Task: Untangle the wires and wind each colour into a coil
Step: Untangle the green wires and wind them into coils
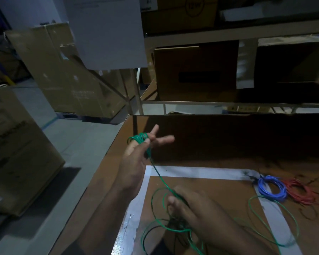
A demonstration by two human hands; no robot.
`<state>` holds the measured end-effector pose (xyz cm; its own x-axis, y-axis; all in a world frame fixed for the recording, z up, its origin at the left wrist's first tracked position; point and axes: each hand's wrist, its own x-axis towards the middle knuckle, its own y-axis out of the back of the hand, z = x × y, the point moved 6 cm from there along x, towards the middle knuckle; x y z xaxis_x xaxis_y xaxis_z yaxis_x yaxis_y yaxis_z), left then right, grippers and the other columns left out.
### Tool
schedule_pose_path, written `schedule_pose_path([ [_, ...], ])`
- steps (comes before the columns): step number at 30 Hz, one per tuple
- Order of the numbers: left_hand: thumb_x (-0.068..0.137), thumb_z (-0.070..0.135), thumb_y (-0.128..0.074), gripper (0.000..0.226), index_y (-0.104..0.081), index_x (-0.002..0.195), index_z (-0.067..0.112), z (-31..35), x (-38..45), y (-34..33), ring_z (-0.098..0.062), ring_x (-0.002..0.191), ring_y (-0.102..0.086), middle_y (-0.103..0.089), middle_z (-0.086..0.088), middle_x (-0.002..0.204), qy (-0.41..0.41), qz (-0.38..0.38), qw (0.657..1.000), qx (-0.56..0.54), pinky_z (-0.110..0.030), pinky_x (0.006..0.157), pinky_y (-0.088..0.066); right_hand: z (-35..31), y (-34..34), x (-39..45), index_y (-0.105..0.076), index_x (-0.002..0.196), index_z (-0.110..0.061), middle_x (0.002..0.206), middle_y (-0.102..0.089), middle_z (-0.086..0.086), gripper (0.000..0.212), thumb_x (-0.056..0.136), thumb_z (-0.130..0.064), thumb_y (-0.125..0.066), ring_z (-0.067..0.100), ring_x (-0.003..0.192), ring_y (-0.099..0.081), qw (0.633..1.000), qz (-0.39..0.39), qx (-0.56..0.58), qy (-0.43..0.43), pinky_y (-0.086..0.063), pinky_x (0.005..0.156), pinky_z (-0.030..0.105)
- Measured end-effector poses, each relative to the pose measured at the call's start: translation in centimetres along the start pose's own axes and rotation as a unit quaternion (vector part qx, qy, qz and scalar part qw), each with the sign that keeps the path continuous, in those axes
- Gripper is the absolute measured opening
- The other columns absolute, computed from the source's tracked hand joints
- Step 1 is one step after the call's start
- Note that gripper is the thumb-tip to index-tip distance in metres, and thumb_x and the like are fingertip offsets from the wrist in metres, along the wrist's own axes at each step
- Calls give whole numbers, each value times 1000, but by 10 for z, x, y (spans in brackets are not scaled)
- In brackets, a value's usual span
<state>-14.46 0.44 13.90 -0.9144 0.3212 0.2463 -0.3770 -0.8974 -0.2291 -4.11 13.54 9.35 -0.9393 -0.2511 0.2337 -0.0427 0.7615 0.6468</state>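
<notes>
Left hand (136, 162): raised above the counter (201, 190), fingers spread straight, several turns of green wire (160, 178) wound round them as a small green coil (139, 138); grip loose, nothing pinched. Right hand (197, 212): low over the counter, grip pinching the same green wire, which runs taut from the coil down to it; the slack lies in wide loops on the counter, mixed near the hand with a thin black wire (175, 222). Blue coil (272, 188): wound, lying at the counter's right; red wire (300, 193) just beside it, loosely bundled. White tape frame (201, 173) marks the counter; cardboard boxes (195, 72) on shelves behind.
</notes>
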Motion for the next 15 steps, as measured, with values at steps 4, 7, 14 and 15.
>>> schedule_pose_path([
  [4,107,19,-37,37,-69,122,12,-13,-6,-5,-8,131,-58,-75,-4,121,32,-38,988,145,-44,115,-36,-21,37,1,-54,89,-45,78,-61,-19,18,101,-52,-43,3,72,-59,995,100,2,10,-44,62,21],
  [7,104,21,-40,35,-73,117,17,-11,-18,-25,7,98,-66,-76,-1,87,48,-93,968,227,-23,92,-40,-27,68,12,-56,89,-46,75,-59,-28,15,102,-42,-50,-5,70,-59,979,199,-16,42,-38,59,15],
  [14,107,25,-36,43,-66,88,1,-7,-27,-38,-10,58,-52,-48,5,55,76,-174,977,100,-31,81,-50,2,98,38,-56,77,-25,60,-55,-10,31,91,-51,-62,7,57,-54,961,269,-55,31,-44,52,35],
  [15,106,24,-36,38,-65,94,2,-5,-30,-42,-11,51,-45,-44,5,52,94,-199,975,36,-32,83,-53,6,97,41,-53,74,-25,58,-54,-10,36,90,-57,-59,7,55,-52,963,265,-49,26,-42,51,34],
])
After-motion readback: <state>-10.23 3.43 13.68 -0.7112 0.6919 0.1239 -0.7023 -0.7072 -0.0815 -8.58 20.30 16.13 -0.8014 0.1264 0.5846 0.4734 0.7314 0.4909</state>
